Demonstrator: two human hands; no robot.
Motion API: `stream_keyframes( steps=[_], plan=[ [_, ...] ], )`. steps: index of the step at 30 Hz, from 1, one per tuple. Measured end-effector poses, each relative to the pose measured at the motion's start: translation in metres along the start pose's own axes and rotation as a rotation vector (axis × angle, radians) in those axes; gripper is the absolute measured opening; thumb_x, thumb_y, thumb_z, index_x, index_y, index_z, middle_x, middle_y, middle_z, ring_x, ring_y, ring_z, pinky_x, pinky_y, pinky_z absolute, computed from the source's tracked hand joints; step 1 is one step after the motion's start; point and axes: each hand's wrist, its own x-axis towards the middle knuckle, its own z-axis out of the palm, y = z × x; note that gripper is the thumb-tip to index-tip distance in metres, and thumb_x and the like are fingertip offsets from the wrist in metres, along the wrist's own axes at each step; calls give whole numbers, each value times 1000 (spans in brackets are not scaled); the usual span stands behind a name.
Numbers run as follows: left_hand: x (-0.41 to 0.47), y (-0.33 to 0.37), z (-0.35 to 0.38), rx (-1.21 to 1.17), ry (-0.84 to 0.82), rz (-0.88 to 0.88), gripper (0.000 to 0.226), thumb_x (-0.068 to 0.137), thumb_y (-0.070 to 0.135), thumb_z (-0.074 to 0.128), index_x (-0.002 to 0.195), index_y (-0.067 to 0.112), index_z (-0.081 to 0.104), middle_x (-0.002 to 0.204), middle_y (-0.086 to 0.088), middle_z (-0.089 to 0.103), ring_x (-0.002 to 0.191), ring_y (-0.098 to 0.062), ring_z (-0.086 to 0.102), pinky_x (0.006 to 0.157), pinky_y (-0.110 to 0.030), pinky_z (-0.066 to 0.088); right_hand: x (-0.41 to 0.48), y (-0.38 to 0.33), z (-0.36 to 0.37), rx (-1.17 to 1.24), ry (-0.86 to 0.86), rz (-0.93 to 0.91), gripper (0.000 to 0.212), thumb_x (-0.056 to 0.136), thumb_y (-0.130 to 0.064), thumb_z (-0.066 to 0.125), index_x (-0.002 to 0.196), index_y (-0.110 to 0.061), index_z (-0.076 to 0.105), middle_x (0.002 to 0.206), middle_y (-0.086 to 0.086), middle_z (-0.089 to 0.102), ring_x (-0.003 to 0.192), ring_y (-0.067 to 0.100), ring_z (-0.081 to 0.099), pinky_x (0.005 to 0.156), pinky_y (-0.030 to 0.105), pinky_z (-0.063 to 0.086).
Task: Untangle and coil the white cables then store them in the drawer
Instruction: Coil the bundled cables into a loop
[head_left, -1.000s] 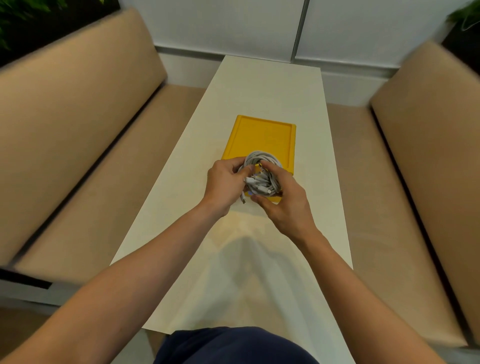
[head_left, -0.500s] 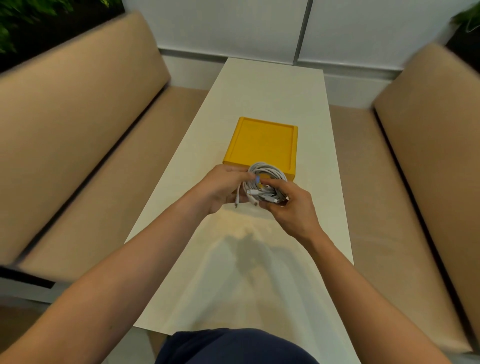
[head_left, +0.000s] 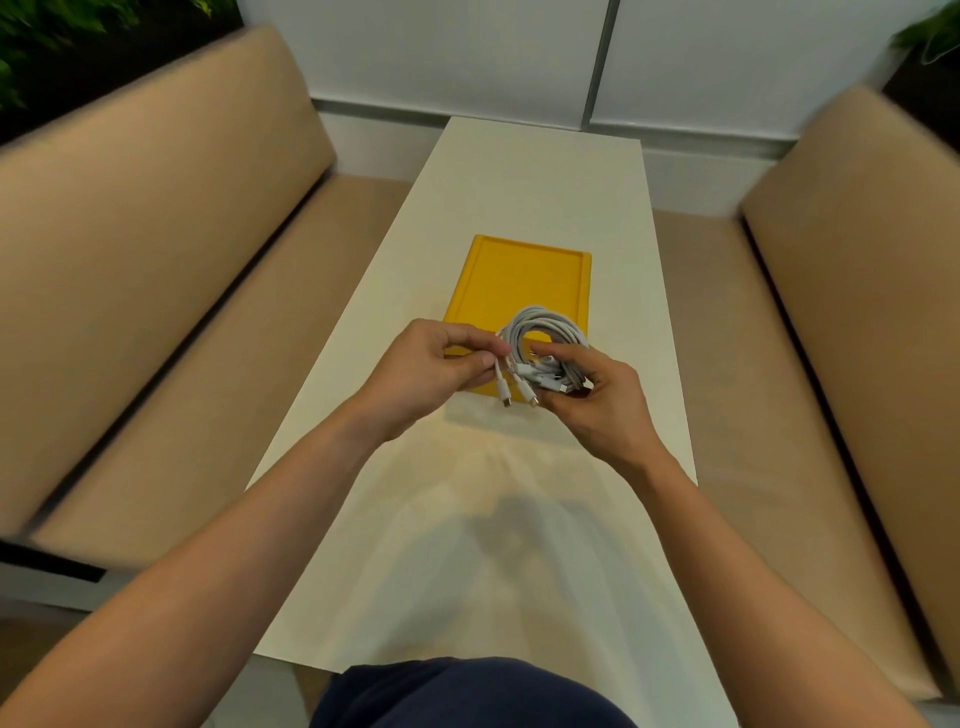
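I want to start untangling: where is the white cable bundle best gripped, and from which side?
Pinch a plug end hanging below the white cable bundle, coming from the left with the left hand. Two ends dangle free of the loops, which the right hand grips.

Long white table (head_left: 540, 187), yellow drawer box (head_left: 524, 275) resting on its middle
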Motion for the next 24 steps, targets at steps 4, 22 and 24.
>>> stream_keyframes(
  steps=[4,22,24],
  plan=[
    [2,-1,-15,254,-114,212,26,93,6,73,113,22,77,112,-2,76,99,-14,75,90,-28,58,-2,-4,-3,3,-22,-26,47,82,-7,84,119,-34,72,118,-4,73,110,4,67,89,18,56],
    [5,-10,-20,217,34,377,16,95,10,70,109,15,76,98,-4,66,92,-20,71,72,-29,62,-5,-17,-2,-18,-120,2,49,73,-15,92,117,-29,76,115,-6,73,106,2,67,83,14,52],
    [6,-10,-13,354,137,490,14,92,17,75,106,15,79,111,-3,57,105,-15,63,78,-27,60,-4,-20,-1,-11,-122,-3,50,74,-16,92,118,-30,76,115,-5,74,107,6,68,85,19,55]
  ],
)
